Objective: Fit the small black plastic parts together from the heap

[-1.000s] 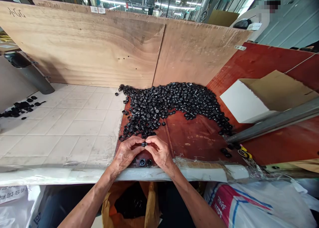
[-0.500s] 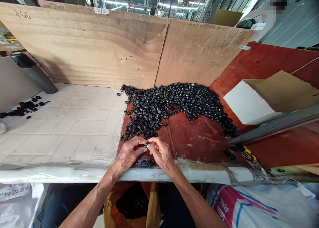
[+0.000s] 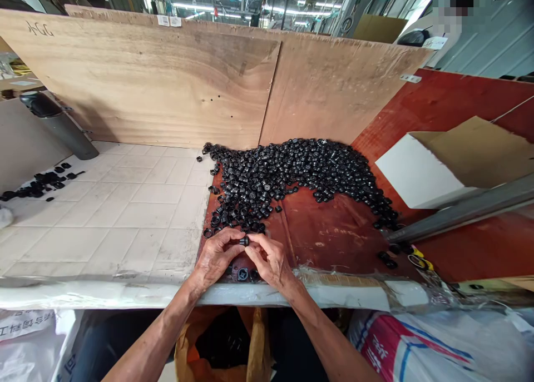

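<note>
Worktable (image 3: 112,294), white and red
Black parts (image 3: 287,168) lie heaped on the red side (image 3: 329,226), dark pieces (image 3: 38,186) scattered at far left.

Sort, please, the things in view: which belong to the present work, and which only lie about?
Probably in the work:
small black part, held by left hand and right hand
heap of black parts

Probably just lying about:
white box
dark cylinder
printed sack
</note>
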The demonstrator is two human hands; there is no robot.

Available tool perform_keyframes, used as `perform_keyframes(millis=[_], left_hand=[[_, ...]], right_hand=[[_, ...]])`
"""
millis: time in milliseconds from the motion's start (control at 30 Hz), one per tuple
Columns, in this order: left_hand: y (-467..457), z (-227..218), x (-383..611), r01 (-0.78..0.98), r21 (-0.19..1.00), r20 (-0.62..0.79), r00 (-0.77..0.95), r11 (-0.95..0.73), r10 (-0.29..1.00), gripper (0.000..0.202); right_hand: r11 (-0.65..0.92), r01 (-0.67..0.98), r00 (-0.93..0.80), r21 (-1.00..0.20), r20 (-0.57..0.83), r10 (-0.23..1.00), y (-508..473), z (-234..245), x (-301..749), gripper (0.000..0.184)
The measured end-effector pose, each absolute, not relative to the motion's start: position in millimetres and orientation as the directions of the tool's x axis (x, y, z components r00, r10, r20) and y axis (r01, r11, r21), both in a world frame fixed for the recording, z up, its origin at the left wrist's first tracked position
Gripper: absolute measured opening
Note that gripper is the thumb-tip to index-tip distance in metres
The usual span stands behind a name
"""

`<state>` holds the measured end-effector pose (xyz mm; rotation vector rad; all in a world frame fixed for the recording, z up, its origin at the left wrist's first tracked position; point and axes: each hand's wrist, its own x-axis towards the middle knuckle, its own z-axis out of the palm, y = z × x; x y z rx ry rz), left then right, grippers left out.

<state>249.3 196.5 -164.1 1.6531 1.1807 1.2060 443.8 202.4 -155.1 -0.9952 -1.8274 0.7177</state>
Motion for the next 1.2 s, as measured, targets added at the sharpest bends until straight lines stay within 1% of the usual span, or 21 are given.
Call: perform_keyframes(millis=[100, 200, 267, 300, 400, 500, 533, 600, 700, 867, 967, 1033, 1133, 1200], left_hand=[[197, -166, 248, 0.244, 0.928, 0.259, 0.126, -0.283, 0.958, 0.018], [197, -167, 247, 0.24, 0.93, 0.258, 0.111, -0.278, 0.96, 0.018], [196, -166, 247, 0.237, 0.933, 0.25, 0.111, -0.27, 0.962, 0.018], [196, -165, 247, 0.237, 0.934, 0.246, 0.113, -0.266, 0.963, 0.018], [196, -164, 247, 0.232, 0.939, 0.23, 0.122, -0.253, 0.966, 0.018], [196, -164, 247, 0.222, 0.947, 0.213, 0.114, -0.234, 0.97, 0.02], [196, -164, 247, 0.219, 0.949, 0.208, 0.113, -0.229, 0.971, 0.02], [195, -165, 247, 0.209, 0.954, 0.194, 0.122, -0.216, 0.973, 0.02], [194, -164, 248, 0.184, 0.965, 0.161, 0.148, -0.187, 0.976, 0.019], [193, -164, 251, 0.133, 0.977, 0.149, 0.149, -0.169, 0.978, 0.018], [193, -164, 251, 0.213, 0.95, 0.191, 0.176, -0.227, 0.966, 0.015], [194, -163, 250, 0.277, 0.911, 0.256, 0.202, -0.306, 0.945, 0.012], [193, -155, 247, 0.317, 0.854, 0.343, 0.249, -0.411, 0.906, 0.011], [191, -147, 244, 0.336, 0.843, 0.319, 0.318, -0.421, 0.893, 0.011]], right_hand=[[0.485, 0.362, -0.243, -0.796, 0.422, 0.874, 201, -153, 444, 0.034], [0.48, 0.349, -0.261, -0.805, 0.409, 0.875, 200, -151, 444, 0.03], [0.486, 0.357, -0.269, -0.797, 0.411, 0.871, 200, -149, 444, 0.032], [0.487, 0.358, -0.262, -0.796, 0.415, 0.871, 200, -149, 444, 0.031], [0.485, 0.333, -0.253, -0.809, 0.419, 0.872, 201, -149, 444, 0.017], [0.472, 0.349, -0.242, -0.81, 0.409, 0.88, 202, -152, 444, 0.023], [0.467, 0.349, -0.231, -0.812, 0.409, 0.883, 202, -153, 444, 0.022], [0.48, 0.319, -0.233, -0.817, 0.423, 0.876, 203, -154, 445, 0.013], [0.49, 0.287, -0.274, -0.823, 0.419, 0.865, 203, -154, 444, 0.011], [0.47, 0.329, -0.266, -0.819, 0.398, 0.878, 203, -155, 444, 0.008], [0.484, 0.342, -0.286, -0.805, 0.402, 0.87, 204, -159, 443, 0.006], [0.487, 0.353, -0.296, -0.799, 0.398, 0.868, 206, -161, 443, 0.006], [0.485, 0.36, -0.324, -0.797, 0.381, 0.866, 205, -163, 442, 0.005], [0.489, 0.367, -0.347, -0.791, 0.371, 0.861, 204, -163, 443, 0.014]])
